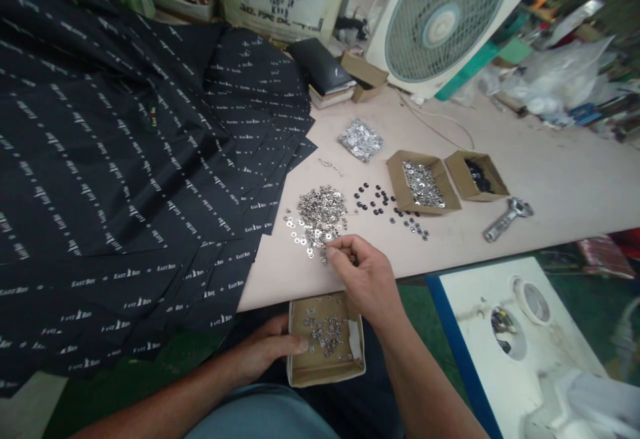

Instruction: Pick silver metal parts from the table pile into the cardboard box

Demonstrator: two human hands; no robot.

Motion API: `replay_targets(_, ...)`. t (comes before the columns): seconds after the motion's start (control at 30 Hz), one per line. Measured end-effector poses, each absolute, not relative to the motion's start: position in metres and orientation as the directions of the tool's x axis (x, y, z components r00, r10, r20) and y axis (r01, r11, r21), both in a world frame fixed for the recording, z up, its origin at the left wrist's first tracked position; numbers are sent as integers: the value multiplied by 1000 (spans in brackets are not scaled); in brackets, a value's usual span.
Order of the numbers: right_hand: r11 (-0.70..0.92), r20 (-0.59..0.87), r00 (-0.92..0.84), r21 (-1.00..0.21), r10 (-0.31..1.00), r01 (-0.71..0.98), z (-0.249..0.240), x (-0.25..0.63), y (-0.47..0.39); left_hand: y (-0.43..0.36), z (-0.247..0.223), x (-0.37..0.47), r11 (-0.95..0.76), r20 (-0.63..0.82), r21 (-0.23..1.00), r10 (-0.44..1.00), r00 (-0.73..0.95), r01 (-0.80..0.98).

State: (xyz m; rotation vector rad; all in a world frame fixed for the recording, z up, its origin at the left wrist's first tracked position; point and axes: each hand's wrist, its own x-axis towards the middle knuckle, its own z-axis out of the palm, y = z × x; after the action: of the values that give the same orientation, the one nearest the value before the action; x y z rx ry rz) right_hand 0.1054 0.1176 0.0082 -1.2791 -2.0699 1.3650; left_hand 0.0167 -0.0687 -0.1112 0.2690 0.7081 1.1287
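Observation:
My left hand [277, 346] grips the left side of a shallow cardboard box [305, 377] over my lap, its thumb over the rim. Small metal snap fasteners [327, 334] lie scattered inside the box. Above the box's right side, my right hand [367, 276] is at the table's front edge. Its fingers are curled, with a few small metal pieces showing under them; how many is hidden. The fingertips reach the near edge of a loose pile of silvery snap fasteners [321, 207] on the table.
Dark printed fabric [150, 159] covers the left side. Black round pieces [379, 197] lie near two small boxes, one with silvery parts [424, 184], one with black parts [479, 176]. A bag of metal parts [361, 140], an adjustable wrench [507, 219] and a fan [440, 26] stand beyond.

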Motion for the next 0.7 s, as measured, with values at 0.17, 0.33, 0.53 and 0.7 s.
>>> replay_targets(0.17, -479, -429, -468, -878, 773, 15, 14, 112, 124, -67, -112, 16, 428, -382, 548, 893, 240, -719)
replay_targets(0.33, -542, -463, -495, -840, 736, -21, 12, 113, 128, -69, -116, 17, 432, -396, 552, 888, 232, -713)
replay_targets(0.53, 250, -150, -585, -799, 797, 546, 8, 110, 124, -69, -115, 18, 424, -387, 547, 893, 230, -722)
replay_targets(0.7, 532, -27, -641, -532, 767, 659, 6, 103, 120, -67, -114, 17, 422, -370, 539, 896, 246, -729)
